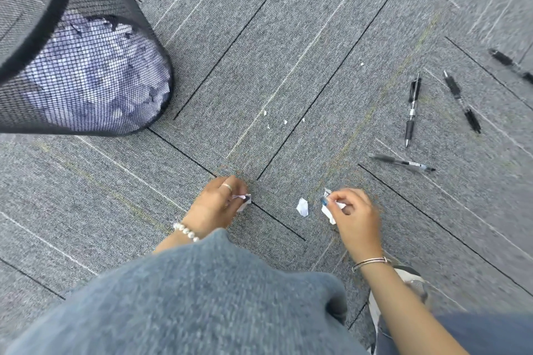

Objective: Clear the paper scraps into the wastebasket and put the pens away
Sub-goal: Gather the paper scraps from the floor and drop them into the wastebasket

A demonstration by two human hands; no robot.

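My left hand [220, 200] is down on the grey carpet, fingers closed on a small white paper scrap [245, 201]. My right hand [356, 215] pinches another white scrap [328, 210] just to the right. Between the two hands a loose crumpled scrap [302, 207] lies on the floor. Tiny paper bits [284, 121] are scattered farther ahead. A black mesh wastebasket [72, 46] stands at the upper left, with white paper showing through its mesh. Several black pens lie at the right: one upright [412, 109], one slanted [461, 101], one flat [402, 163], one at the edge [510, 63].
Grey carpet tiles [259, 37] with dark seams cover the whole floor. My knee in blue fabric [187, 297] fills the bottom of the view, and a light shoe [409, 282] shows under my right forearm.
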